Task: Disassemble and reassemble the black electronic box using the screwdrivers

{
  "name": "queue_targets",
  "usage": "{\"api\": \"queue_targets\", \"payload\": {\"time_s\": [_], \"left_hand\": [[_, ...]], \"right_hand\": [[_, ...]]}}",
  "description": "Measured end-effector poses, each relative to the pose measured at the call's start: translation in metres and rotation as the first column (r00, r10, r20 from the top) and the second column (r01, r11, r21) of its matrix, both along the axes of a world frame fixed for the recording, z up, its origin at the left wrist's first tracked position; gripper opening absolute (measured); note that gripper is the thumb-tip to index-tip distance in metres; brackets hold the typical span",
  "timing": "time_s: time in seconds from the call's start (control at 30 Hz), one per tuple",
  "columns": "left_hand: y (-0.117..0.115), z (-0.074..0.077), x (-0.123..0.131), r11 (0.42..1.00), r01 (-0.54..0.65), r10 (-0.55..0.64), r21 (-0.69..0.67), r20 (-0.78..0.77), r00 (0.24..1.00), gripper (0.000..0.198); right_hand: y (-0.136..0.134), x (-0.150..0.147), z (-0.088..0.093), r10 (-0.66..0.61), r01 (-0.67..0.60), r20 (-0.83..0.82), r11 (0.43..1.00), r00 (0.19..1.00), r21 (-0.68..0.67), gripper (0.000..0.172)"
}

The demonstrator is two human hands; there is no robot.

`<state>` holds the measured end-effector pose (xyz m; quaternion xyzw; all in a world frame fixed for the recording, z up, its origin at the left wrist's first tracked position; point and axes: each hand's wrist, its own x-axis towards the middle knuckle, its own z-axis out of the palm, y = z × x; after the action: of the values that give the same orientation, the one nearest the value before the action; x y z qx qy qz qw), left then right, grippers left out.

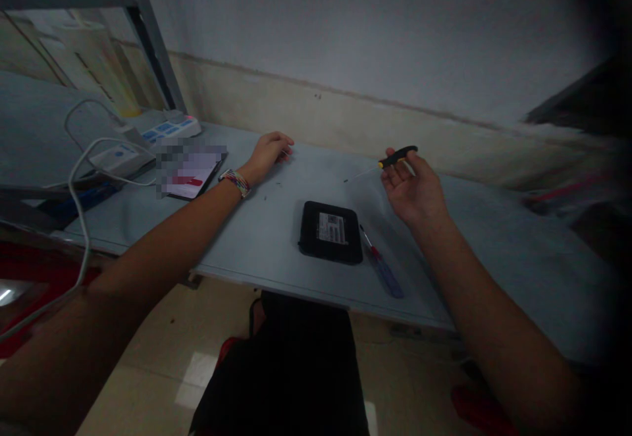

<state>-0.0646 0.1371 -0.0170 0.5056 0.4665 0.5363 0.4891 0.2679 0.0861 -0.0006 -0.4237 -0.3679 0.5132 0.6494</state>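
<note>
On desk: one box, one blue screwdriver. Right hand clamped on one black screwdriver; box between hands, closer in. Left hand: grip, can't tell.

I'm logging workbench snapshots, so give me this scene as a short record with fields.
Right hand: holds a black-and-yellow screwdriver, shaft pointing left
Right hand position: raised, beyond the black box and to its right
Left hand: at the table, fingers curled; cannot tell if it holds anything
Centre: black box, lying flat, labelled side up
Right of box: second screwdriver, lying down
Left side: phone, power strip
</note>
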Motion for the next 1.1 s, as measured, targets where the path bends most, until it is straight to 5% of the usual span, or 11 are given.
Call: {"api": "queue_targets", "payload": {"time_s": [0.2, 0.47, 0.7, 1.1], "left_hand": [[-0.001, 0.002, 0.001, 1.0, -0.001, 0.001, 0.003, 0.002, 1.0, 0.012], [-0.004, 0.005, 0.002, 1.0, -0.009, 0.009, -0.007, -0.002, 1.0, 0.015], [-0.004, 0.004, 0.003, 1.0, 0.006, -0.006, 0.004, 0.007, 1.0, 0.013], [-0.005, 0.005, 0.003, 1.0, -0.006, 0.006, -0.008, -0.026, 1.0, 0.013]], "right_hand": [[-0.02, -0.043, 0.005, 0.137, -0.149, 0.094, 0.978, 0.986, 0.147, 0.024], [-0.027, -0.095, 0.004, 0.37, -0.412, 0.282, 0.905, 0.886, 0.107, 0.045], [-0.026, -0.105, -0.005, 0.418, -0.454, 0.298, 0.889, 0.858, 0.063, 0.049], [-0.033, -0.093, 0.01, 0.416, -0.426, 0.175, 0.904, 0.892, 0.023, 0.04]]}}
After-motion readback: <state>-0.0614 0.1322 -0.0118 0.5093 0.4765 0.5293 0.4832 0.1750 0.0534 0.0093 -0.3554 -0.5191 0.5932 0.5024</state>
